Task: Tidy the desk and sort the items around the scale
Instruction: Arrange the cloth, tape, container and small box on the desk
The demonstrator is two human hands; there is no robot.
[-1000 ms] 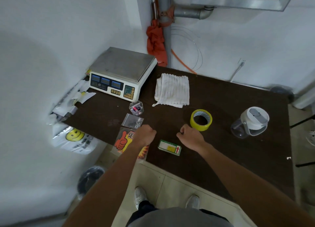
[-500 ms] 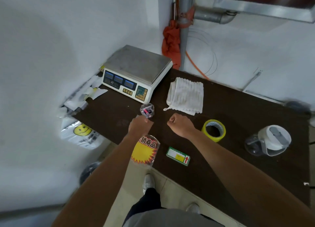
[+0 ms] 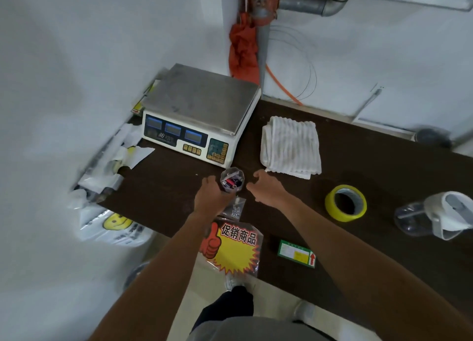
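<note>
A white scale [image 3: 202, 105] with a steel pan stands at the desk's [image 3: 163, 187] back left corner. Just in front of it is a small clear cup [image 3: 232, 180] holding several small items. My left hand [image 3: 210, 197] wraps the cup's left side. My right hand [image 3: 266, 189] hovers just right of the cup, fingers curled and apart, holding nothing. Below the cup lie a small clear bag of screws [image 3: 235, 209] and a red-and-yellow promo sign [image 3: 233, 248] that overhangs the front edge.
A folded white towel [image 3: 290, 146] lies right of the scale. A yellow tape roll [image 3: 345, 206], a clear jug with a white lid [image 3: 435, 215] and a green label card [image 3: 297, 253] sit to the right. Plastic bags [image 3: 110, 161] crowd the left edge.
Both hands have moved away from me, from near the sign and the green card up to the small cup. My left hand has closed around the cup.
</note>
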